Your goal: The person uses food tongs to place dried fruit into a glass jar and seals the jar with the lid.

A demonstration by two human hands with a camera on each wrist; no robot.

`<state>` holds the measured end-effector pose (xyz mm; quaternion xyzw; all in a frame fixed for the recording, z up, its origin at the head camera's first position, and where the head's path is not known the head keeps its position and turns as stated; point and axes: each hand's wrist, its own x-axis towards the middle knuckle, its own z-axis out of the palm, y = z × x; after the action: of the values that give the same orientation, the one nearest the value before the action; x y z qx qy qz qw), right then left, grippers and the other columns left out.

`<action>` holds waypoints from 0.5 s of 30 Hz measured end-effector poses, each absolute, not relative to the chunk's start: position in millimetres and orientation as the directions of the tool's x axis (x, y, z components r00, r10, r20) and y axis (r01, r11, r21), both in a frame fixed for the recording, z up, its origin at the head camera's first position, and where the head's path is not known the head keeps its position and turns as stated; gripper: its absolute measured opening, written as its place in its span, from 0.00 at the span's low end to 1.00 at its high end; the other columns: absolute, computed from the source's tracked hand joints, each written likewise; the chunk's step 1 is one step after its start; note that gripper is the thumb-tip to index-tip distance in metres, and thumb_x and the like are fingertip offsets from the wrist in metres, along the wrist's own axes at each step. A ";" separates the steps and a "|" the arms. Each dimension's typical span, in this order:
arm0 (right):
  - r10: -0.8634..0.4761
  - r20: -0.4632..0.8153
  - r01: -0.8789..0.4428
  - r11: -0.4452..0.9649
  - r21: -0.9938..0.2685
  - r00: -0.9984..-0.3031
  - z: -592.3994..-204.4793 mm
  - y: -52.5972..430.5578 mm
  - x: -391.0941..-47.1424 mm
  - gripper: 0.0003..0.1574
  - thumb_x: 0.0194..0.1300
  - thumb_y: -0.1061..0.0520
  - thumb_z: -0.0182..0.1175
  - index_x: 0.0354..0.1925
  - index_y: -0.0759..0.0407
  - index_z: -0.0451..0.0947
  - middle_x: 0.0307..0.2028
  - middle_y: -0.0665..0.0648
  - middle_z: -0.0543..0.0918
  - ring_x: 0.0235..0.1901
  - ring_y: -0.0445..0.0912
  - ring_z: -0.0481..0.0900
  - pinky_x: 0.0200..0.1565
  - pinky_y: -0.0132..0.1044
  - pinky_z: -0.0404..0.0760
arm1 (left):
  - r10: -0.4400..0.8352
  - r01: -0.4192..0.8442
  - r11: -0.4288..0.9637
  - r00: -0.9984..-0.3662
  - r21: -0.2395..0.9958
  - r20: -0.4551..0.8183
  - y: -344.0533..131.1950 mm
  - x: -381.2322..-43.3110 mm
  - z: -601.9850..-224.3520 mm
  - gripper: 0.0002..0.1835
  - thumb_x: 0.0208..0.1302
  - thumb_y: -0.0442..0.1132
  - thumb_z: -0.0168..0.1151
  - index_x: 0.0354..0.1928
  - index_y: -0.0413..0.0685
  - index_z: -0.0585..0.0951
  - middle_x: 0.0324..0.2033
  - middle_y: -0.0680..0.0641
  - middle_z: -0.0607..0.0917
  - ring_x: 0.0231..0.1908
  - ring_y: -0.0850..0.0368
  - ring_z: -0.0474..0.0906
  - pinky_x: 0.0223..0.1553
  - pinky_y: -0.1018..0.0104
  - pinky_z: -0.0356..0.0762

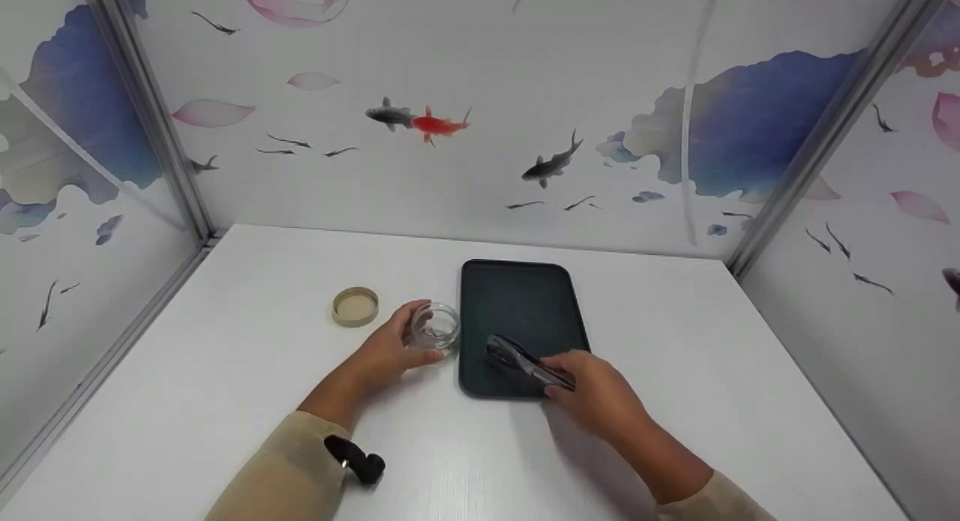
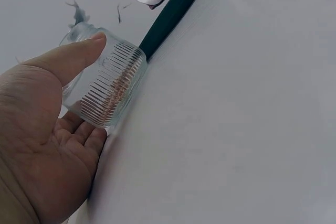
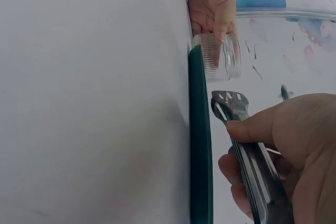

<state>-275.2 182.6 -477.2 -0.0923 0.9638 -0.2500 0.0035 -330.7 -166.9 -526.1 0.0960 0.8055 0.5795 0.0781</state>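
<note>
– Fingers and thumb of the left hand are curled round the clear glass jar, thumb on the near side, a modest gap between them filled by the glass!
– And the right?
– The right hand has a firm grip on the metal tongs, thumb along the top, fingers bent beneath, slotted head pointing off to the left.
– Give us positions!
– The jar stands upright on the white table, mouth uncovered, just beside the left edge of the dark green tray. Touching it? Can't call that one. The tongs hang low over the near half of the tray, the head over its left part.
– Any lettering to read on that jar?
– Fine ribs run round the lower wall, plain as day from the left wrist, but I can't make out a brand or a word on the glass, nor on the tongs.
– What about inside?
– A reddish-brown tint shows through the ribs; contents or fingers behind, I can't tell.
– Over on the left?
– A round gold-coloured lid lies flat on the table, a little apart from the jar, any print too small to read! On the beige sleeve sits a small black device.
– And behind it all?
– A white wall painted with dark fish, pink petals and one bright red fish!
</note>
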 end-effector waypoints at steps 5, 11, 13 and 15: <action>-0.181 0.052 -0.183 0.851 -0.492 -0.982 -471.8 183.8 -277.2 0.27 0.67 0.56 0.75 0.63 0.41 0.86 0.57 0.49 0.87 0.48 0.44 0.81 0.48 0.42 0.82 | 0.237 0.067 0.314 -0.971 0.947 -0.010 -166.2 -330.6 -525.8 0.51 0.61 0.50 0.82 0.82 0.65 0.62 0.79 0.52 0.71 0.83 0.44 0.61 0.84 0.45 0.58; -0.171 0.054 -0.175 0.849 -0.498 -0.984 -465.2 185.3 -283.0 0.28 0.69 0.56 0.74 0.65 0.41 0.85 0.58 0.50 0.87 0.47 0.46 0.80 0.45 0.40 0.82 | 0.221 0.047 0.312 -0.975 0.949 -0.024 -164.0 -331.5 -526.5 0.51 0.60 0.49 0.83 0.81 0.67 0.63 0.79 0.52 0.72 0.83 0.44 0.62 0.84 0.46 0.59; -0.165 0.055 -0.170 0.850 -0.498 -0.985 -462.5 185.4 -285.2 0.28 0.69 0.55 0.74 0.66 0.41 0.85 0.58 0.51 0.86 0.47 0.47 0.80 0.45 0.40 0.82 | 0.215 0.046 0.314 -0.976 0.948 -0.024 -163.7 -331.5 -526.6 0.51 0.60 0.49 0.83 0.81 0.67 0.63 0.79 0.52 0.72 0.83 0.44 0.62 0.84 0.45 0.59; -0.165 0.055 -0.170 0.850 -0.499 -0.985 -460.1 185.2 -287.6 0.28 0.70 0.55 0.73 0.66 0.41 0.84 0.59 0.52 0.86 0.47 0.47 0.80 0.45 0.40 0.82 | 0.208 0.043 0.318 -0.978 0.947 -0.025 -163.8 -331.2 -526.6 0.51 0.59 0.49 0.83 0.81 0.68 0.63 0.78 0.52 0.73 0.82 0.44 0.63 0.83 0.46 0.60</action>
<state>-287.6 185.2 -460.1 -0.0871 0.9617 -0.2598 -0.0052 -331.2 -163.8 -526.6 0.0776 0.8086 0.5788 0.0713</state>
